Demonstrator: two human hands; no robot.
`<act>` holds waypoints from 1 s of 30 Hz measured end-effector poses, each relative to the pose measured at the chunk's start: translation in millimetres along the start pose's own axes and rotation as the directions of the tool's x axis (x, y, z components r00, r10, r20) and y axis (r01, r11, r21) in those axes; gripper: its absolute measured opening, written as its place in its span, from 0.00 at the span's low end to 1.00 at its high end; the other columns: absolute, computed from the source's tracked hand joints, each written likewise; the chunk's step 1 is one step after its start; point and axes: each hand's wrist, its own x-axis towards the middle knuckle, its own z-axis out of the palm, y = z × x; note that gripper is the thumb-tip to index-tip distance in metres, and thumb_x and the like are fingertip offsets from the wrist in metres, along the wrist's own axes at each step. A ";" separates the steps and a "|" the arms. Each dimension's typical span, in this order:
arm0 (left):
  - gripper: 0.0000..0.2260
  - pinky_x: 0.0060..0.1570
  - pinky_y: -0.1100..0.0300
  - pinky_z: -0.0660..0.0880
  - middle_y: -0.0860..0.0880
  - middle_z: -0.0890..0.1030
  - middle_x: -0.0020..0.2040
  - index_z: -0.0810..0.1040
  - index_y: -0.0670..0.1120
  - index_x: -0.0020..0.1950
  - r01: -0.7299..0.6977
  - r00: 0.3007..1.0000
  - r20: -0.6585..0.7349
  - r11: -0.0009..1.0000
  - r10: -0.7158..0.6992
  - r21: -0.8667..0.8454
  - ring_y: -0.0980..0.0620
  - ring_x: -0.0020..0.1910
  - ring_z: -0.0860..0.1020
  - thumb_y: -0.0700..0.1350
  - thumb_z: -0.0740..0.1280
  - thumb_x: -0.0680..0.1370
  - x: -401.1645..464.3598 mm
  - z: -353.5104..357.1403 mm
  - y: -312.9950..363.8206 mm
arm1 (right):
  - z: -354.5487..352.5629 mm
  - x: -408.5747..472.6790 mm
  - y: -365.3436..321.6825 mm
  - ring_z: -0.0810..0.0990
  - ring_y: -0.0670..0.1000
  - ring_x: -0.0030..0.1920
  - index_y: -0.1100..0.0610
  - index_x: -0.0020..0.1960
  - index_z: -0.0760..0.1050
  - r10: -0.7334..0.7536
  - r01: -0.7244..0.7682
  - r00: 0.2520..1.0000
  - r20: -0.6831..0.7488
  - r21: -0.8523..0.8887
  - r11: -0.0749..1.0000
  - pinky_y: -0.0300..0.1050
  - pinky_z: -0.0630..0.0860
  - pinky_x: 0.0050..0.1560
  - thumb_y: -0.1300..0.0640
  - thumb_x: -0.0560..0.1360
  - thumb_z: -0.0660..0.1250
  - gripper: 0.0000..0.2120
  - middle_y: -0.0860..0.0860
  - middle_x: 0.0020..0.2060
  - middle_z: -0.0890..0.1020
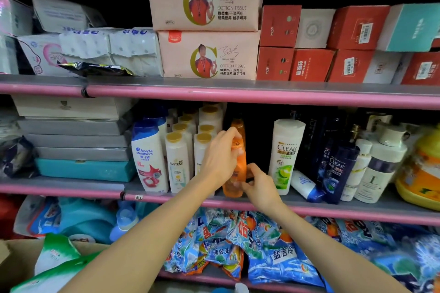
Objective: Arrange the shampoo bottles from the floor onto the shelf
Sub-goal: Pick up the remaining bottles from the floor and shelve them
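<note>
Head view: we have both hands on one orange bottle [238,175], standing upright at the front edge of the middle shelf [357,206]. Our left hand [220,158] wraps its upper half, fingers curled round the neck and cap. Our right hand [258,185] pinches the lower body from 3 o'clock, thumb and fingertips on the plastic. A second orange bottle [238,126] stands directly behind, at 12 o'clock from the held one. At 9 o'clock, just beside it, we see rows of gold-capped Pantene bottles [177,162], then a Head & Shoulders bottle [148,157] further left. At 3 o'clock, past a dark gap, a white Clear bottle [284,157] stands upright; a small white-and-blue bottle [307,187] lies tilted at its foot, and dark Clear bottles [335,169] follow. Detergent bags [269,250] fill the shelf below, at 6 o'clock.
</note>
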 end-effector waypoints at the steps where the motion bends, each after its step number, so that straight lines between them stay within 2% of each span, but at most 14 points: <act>1: 0.09 0.48 0.58 0.74 0.49 0.76 0.53 0.74 0.47 0.56 0.001 1.000 0.000 1.000 -0.001 0.002 0.51 0.51 0.75 0.38 0.65 0.77 1.7 0.3 -0.2 | 0.6 1.2 1.3 0.79 0.49 0.32 0.53 0.50 0.70 -0.006 0.006 1.000 -0.001 0.001 1.000 0.47 0.78 0.40 0.54 0.74 0.70 0.10 0.50 0.41 0.83; 9: 0.10 0.43 0.65 0.66 0.50 0.75 0.52 0.74 0.47 0.57 0.017 0.999 0.048 0.999 -0.019 0.031 0.55 0.47 0.72 0.39 0.67 0.76 2.4 10.8 -4.3 | 6.5 5.5 17.4 0.75 0.43 0.32 0.52 0.50 0.69 -0.007 0.008 0.999 0.032 -0.044 0.999 0.37 0.68 0.33 0.54 0.74 0.69 0.10 0.48 0.40 0.81; 13: 0.10 0.44 0.70 0.62 0.52 0.69 0.51 0.76 0.46 0.57 0.029 0.999 0.030 0.998 -0.031 0.062 0.56 0.47 0.68 0.40 0.68 0.76 4.1 11.7 -8.5 | 8.2 6.4 19.6 0.78 0.49 0.38 0.55 0.53 0.71 0.004 -0.003 1.000 0.028 -0.022 1.000 0.43 0.73 0.40 0.54 0.75 0.69 0.11 0.51 0.46 0.83; 16: 0.11 0.45 0.73 0.60 0.51 0.71 0.53 0.78 0.44 0.58 0.021 0.999 0.022 0.996 -0.023 0.091 0.56 0.48 0.69 0.39 0.68 0.76 8.1 8.7 -10.3 | 11.0 7.7 18.9 0.81 0.52 0.41 0.57 0.55 0.71 0.022 -0.022 0.999 0.024 -0.010 1.000 0.46 0.77 0.43 0.54 0.75 0.69 0.13 0.52 0.47 0.83; 20: 0.12 0.46 0.68 0.65 0.47 0.76 0.56 0.78 0.44 0.60 0.041 0.999 0.026 0.991 -0.044 0.129 0.50 0.53 0.75 0.43 0.68 0.77 10.8 5.5 -10.0 | 14.5 6.7 17.8 0.82 0.52 0.44 0.58 0.57 0.68 0.061 -0.061 0.998 0.015 0.039 0.997 0.48 0.78 0.46 0.52 0.75 0.69 0.17 0.50 0.45 0.81; 25: 0.12 0.47 0.63 0.70 0.45 0.76 0.57 0.78 0.44 0.61 0.066 0.996 0.043 0.982 -0.074 0.177 0.47 0.53 0.77 0.43 0.68 0.77 13.2 4.2 -6.8 | 17.0 6.5 15.6 0.82 0.55 0.43 0.59 0.56 0.69 0.072 -0.072 0.997 0.003 0.046 0.996 0.52 0.79 0.46 0.51 0.75 0.69 0.16 0.55 0.46 0.83; 30: 0.12 0.47 0.61 0.70 0.45 0.76 0.57 0.78 0.44 0.61 0.072 0.996 0.038 0.979 -0.081 0.190 0.47 0.54 0.77 0.43 0.68 0.77 12.6 3.3 -7.0 | 19.2 5.7 13.5 0.82 0.57 0.45 0.60 0.57 0.69 0.078 -0.078 0.997 0.005 0.040 0.996 0.51 0.78 0.47 0.51 0.76 0.68 0.16 0.56 0.47 0.83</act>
